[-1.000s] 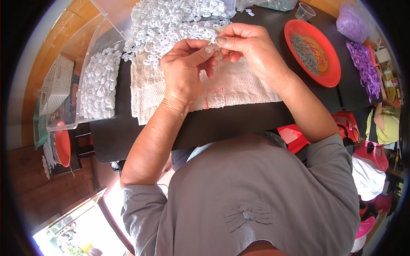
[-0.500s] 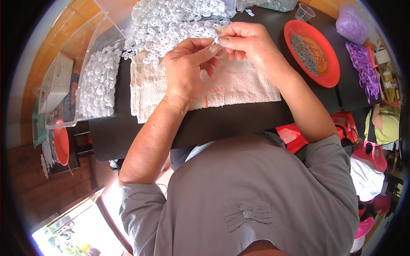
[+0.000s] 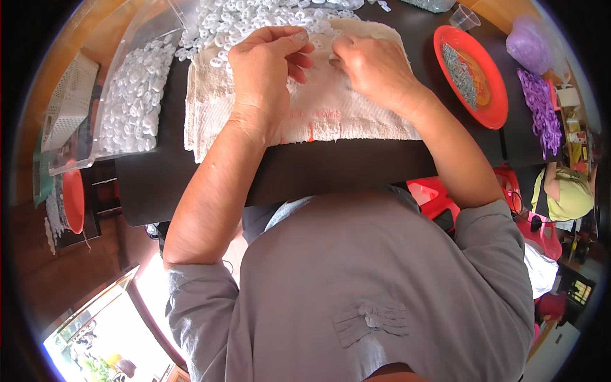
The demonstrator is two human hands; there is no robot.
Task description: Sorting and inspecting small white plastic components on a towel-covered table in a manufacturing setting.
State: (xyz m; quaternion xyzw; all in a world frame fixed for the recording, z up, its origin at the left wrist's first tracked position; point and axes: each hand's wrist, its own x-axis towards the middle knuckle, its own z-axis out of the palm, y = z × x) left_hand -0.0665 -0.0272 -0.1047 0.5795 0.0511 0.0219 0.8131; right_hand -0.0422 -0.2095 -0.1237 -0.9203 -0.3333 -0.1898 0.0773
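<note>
My left hand (image 3: 264,67) is over the left part of a folded cream towel (image 3: 305,124), thumb and forefinger pinched together and the other fingers loosely bent. What the pinch holds, if anything, is too small to make out. My right hand (image 3: 375,67) is apart from it, low over the towel's right half, with its fingers curled in and the thumb pressed against them. Whatever is between those fingertips is hidden. Just beyond my left hand spreads a heap of small white plastic oval pieces with holes (image 3: 254,19), some lying on the towel's far edge.
A clear plastic bin (image 3: 95,143) of white pieces stands at the left of the dark table (image 3: 331,165). At the right are a red oval plate (image 3: 496,105) with thin grey metal pieces, a clear cup (image 3: 466,18), a purple bag (image 3: 529,44) and a purple chain (image 3: 540,114).
My hands were together at the fingertips around a small white piece; now they are apart. The right hand has come down onto the towel's right side. The whole view has shifted slightly.
</note>
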